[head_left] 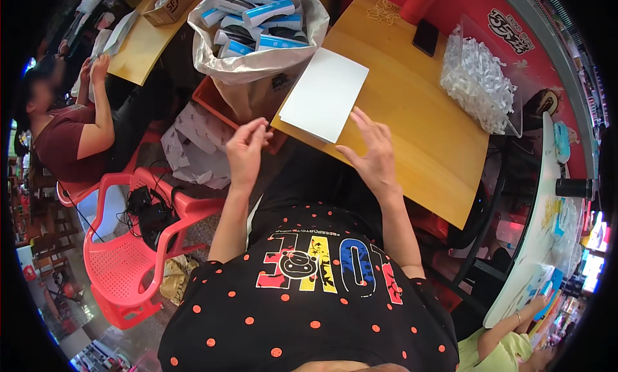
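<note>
A small stack of white paper sheets (327, 95) lies at the near left corner of the wooden table (412, 134), its lower edge jutting slightly past the table's edge. My right hand (373, 154) is beside the stack's right edge, thumb and fingers spread, holding nothing. To the left of the table corner hovers my left hand (246, 154), its fingers loosely bent and nothing visible between them. It is apart from the paper. Beyond it stands a large pale sack (257, 76) full of rolled blue, white and black printed sheets (267, 15).
A clear bin (450, 56) of white paper strips, a dark phone (425, 37), a red tumbler (420, 4) and rubber bands (383, 11) are on the table. An orange crate (215, 105) sits under the sack. Left stands a red chair (122, 275); a person (74, 134) works beyond.
</note>
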`<action>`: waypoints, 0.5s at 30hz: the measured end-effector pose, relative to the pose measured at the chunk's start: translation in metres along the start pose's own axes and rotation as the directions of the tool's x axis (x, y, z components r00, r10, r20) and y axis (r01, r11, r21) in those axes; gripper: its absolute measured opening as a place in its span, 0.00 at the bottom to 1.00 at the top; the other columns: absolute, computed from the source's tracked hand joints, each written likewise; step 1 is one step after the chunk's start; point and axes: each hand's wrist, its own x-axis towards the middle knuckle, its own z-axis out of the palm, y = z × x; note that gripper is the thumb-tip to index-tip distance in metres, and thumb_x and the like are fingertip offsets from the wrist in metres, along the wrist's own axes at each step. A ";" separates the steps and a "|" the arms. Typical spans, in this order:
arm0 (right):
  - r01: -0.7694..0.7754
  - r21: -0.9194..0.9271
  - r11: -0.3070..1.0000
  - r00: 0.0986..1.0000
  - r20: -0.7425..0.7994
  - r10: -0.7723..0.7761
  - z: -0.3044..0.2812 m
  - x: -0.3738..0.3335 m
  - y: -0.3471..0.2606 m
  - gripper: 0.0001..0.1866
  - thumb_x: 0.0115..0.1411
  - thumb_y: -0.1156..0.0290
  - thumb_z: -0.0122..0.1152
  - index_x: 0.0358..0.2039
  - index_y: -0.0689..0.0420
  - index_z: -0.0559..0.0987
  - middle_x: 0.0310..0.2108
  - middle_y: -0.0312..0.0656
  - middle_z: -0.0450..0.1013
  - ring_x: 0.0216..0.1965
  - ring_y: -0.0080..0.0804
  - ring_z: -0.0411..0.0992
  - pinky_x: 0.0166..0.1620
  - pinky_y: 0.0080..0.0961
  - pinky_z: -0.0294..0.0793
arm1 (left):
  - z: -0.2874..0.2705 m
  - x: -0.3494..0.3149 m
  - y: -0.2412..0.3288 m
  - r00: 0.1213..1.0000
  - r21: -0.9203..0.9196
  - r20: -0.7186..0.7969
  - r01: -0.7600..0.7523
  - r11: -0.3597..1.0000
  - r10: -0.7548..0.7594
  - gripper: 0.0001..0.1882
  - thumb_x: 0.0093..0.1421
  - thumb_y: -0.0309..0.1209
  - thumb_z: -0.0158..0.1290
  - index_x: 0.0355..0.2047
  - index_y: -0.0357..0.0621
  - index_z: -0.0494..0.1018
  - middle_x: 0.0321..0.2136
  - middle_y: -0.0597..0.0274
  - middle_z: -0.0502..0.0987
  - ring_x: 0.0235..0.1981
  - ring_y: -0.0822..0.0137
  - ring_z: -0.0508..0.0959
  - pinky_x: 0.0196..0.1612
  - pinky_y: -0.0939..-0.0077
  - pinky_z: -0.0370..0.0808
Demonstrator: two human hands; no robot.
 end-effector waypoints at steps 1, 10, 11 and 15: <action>0.046 -0.026 0.999 0.998 0.031 -0.046 0.006 0.004 -0.004 0.28 0.47 0.68 0.68 0.50 0.58 0.72 0.45 0.39 0.73 0.40 0.35 0.68 0.45 0.32 0.66 | -0.001 -0.006 -0.004 0.998 -0.015 0.042 0.044 0.999 -0.044 0.11 0.63 0.26 0.50 0.43 0.35 0.75 0.35 0.60 0.79 0.33 0.72 0.80 0.33 0.85 0.74; 0.182 -0.117 0.976 0.969 0.190 -0.158 0.020 0.009 -0.005 0.25 0.45 0.69 0.68 0.46 0.59 0.73 0.32 0.38 0.74 0.35 0.33 0.69 0.41 0.30 0.65 | -0.012 -0.012 -0.011 0.986 0.012 0.122 0.112 0.994 -0.113 0.11 0.63 0.27 0.50 0.43 0.35 0.75 0.35 0.58 0.80 0.33 0.72 0.80 0.34 0.84 0.74; 0.195 -0.109 0.975 0.969 0.178 -0.174 0.020 0.010 -0.005 0.23 0.46 0.71 0.67 0.44 0.59 0.74 0.29 0.37 0.74 0.34 0.32 0.69 0.40 0.30 0.65 | -0.011 -0.012 -0.011 0.984 0.012 0.130 0.118 0.993 -0.118 0.11 0.63 0.27 0.50 0.43 0.35 0.75 0.35 0.58 0.80 0.33 0.72 0.80 0.34 0.84 0.74; 0.342 -0.141 0.929 0.939 0.085 -0.333 0.030 0.005 0.007 0.15 0.47 0.78 0.62 0.38 0.59 0.76 0.28 0.39 0.74 0.30 0.32 0.70 0.38 0.28 0.66 | -0.001 -0.012 -0.004 0.977 0.013 0.172 0.124 0.992 -0.125 0.11 0.63 0.27 0.50 0.43 0.35 0.75 0.34 0.57 0.80 0.33 0.72 0.80 0.34 0.84 0.74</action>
